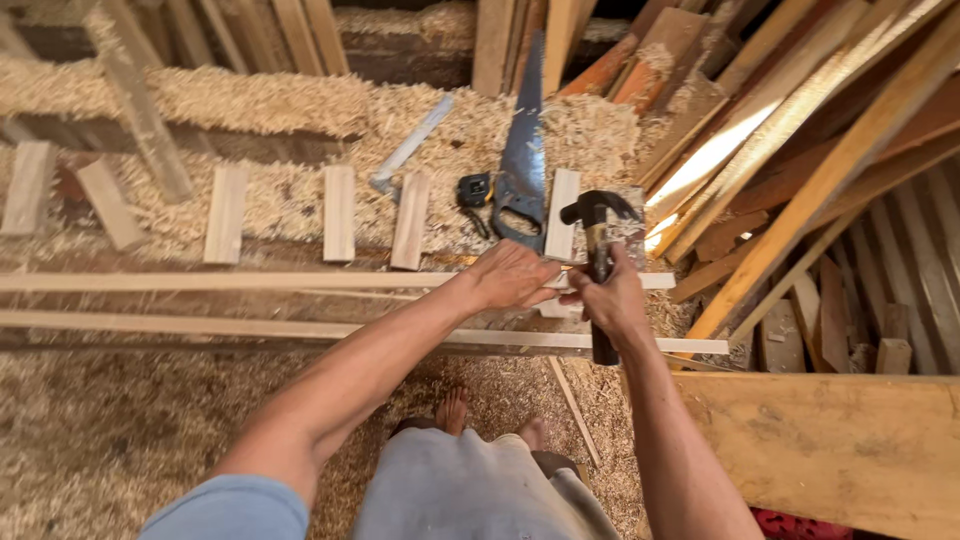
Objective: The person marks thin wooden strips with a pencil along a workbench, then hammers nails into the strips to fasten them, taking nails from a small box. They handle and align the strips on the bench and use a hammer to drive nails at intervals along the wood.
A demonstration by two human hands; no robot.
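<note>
Hammer point(598, 232) is gripped upright in my right hand point(612, 300), fist closed on its handle, while my left hand point(512, 275) presses fingers-together on the upper wooden strip point(230, 281).

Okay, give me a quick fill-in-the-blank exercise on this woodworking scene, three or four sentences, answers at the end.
1. The right hand grips a ____ with a black head and a black and yellow handle.
2. The left hand rests on a long wooden ____ lying crosswise.
3. Behind the hands, a hand saw lies next to a black and yellow ____ measure.
4. The ground is covered in wood ____.

Missing words: hammer; strip; tape; shavings
</note>
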